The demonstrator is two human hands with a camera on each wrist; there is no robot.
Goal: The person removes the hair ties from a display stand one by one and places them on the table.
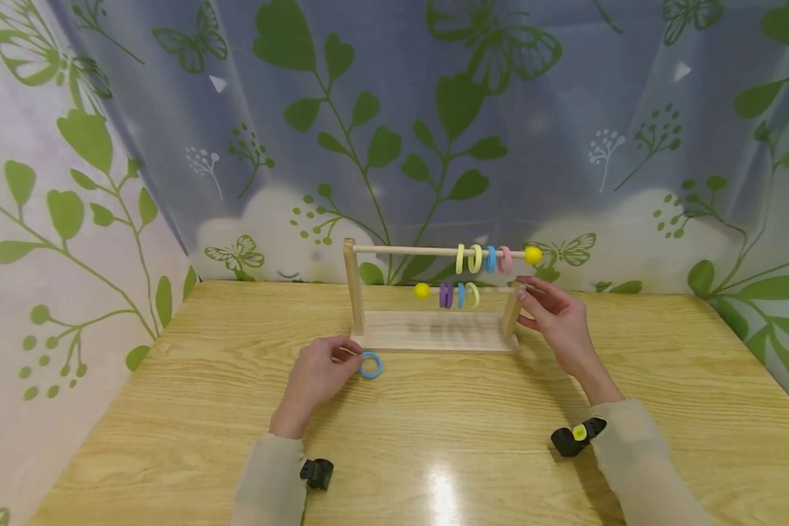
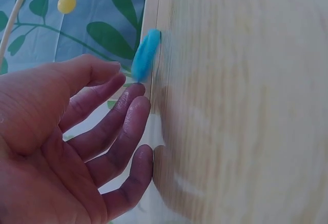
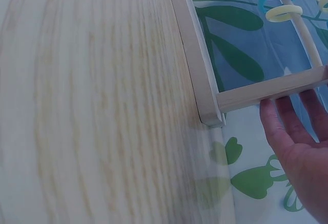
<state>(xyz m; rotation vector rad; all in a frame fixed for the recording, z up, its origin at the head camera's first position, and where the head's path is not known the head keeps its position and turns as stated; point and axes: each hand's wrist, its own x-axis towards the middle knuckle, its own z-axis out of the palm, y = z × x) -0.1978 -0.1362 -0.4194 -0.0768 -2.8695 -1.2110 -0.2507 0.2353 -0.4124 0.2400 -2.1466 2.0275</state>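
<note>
A blue ring [image 1: 371, 365] lies on the table in front of the wooden stand's left end. My left hand [image 1: 318, 372] is beside it, fingertips at its left edge; in the left wrist view the ring [image 2: 146, 56] is just beyond the loosely bent fingers of that hand [image 2: 97, 131]. My right hand [image 1: 561, 325] holds the upper part of the stand's right post [image 1: 511, 314]. In the right wrist view, fingertips of this hand [image 3: 302, 147] touch the post's outer side [image 3: 271, 89]; the thumb is out of sight there.
The stand's upper rod [image 1: 408, 250] bears yellow, blue and pink rings and ends in a yellow ball [image 1: 533, 255]. Purple, blue and yellow rings hang on the lower rod, with a yellow ball [image 1: 421, 291] at its left end. A patterned curtain [image 1: 394, 146] stands behind the table [image 1: 434, 424].
</note>
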